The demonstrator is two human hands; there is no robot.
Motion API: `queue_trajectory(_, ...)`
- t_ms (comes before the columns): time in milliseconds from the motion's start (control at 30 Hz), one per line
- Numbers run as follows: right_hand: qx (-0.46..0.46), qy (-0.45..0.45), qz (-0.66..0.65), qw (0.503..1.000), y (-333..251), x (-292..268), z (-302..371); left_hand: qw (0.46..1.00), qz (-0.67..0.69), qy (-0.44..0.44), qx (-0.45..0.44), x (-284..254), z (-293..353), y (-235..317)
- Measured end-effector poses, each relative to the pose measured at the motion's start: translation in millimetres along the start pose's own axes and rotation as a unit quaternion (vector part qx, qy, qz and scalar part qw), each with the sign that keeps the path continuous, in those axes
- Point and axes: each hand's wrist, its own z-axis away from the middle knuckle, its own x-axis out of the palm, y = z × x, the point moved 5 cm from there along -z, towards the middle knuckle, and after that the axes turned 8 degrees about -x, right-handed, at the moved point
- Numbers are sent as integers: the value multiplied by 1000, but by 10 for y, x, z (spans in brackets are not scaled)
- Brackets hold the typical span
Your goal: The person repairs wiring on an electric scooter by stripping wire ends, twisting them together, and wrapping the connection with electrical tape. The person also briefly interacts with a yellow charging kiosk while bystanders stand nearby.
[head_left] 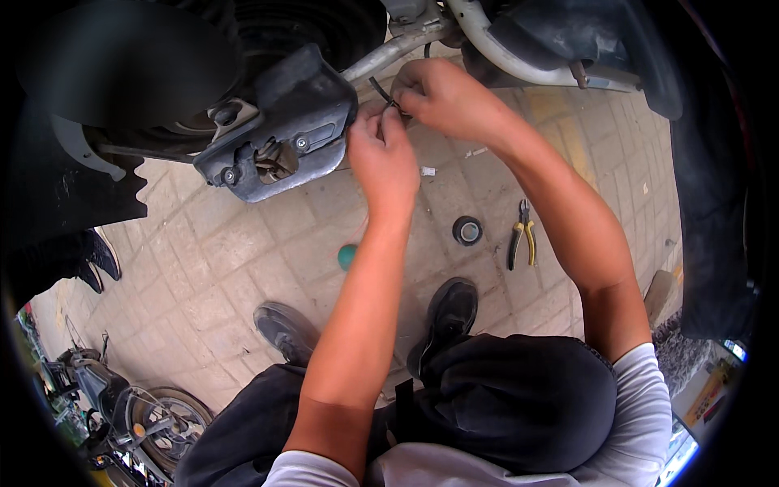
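Both my hands meet beside a motorbike's lower frame, fingertips pinched close together. Between them a thin black cable sticks out, its end pointing up and left. My left hand is closed on it from below. Just above and to the right, my right hand is bent at the wrist, its fingers closed at the same spot; what lies inside them is partly hidden. Left of my left hand is a dark plastic cover with screws on the motorbike. A silver frame tube runs behind the hands.
On the paving lie a black tape roll, yellow-and-black cutting pliers and a small white piece. A green round object is partly behind my left forearm. Another motorbike stands lower left; someone's shoe shows at left.
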Motion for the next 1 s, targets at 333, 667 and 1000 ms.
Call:
queue_trajectory(333,-12,66,30,997,-65,33,113,997,-5,33,-63,-63,75,-20)
queue_trajectory(667,51,105,-75,990,30,79,162,983,109,64,-135,4,152,-9)
queue_trajectory(1000,104,89,-140,981,38,69,127,997,28,67,-42,-15,116,-49)
